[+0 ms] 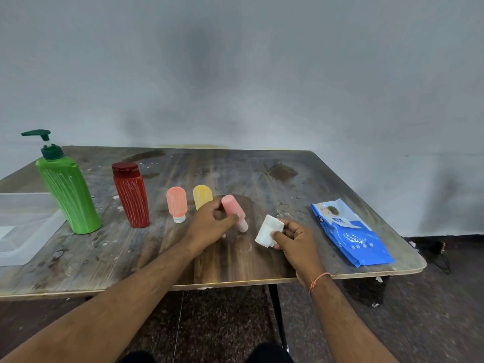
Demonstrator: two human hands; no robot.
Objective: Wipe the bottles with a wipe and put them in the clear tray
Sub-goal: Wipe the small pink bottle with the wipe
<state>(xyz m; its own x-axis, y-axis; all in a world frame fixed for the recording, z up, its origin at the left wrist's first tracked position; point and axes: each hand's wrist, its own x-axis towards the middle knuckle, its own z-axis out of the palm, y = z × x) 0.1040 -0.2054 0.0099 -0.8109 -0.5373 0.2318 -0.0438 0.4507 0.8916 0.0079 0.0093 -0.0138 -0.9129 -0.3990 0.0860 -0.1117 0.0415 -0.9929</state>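
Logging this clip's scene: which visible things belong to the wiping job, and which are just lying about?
Job:
pink bottle in left hand
wipe in right hand
green pump bottle
red bottle
peach bottle
yellow bottle
clear tray
wipes pack

Lying about:
dark object on floor, unclear

No text can be read with any certainty. The blue wipes pack [351, 233], lying near the right edge of the table [235, 166], carries print and a small picture, but the lettering is too blurred to make out.
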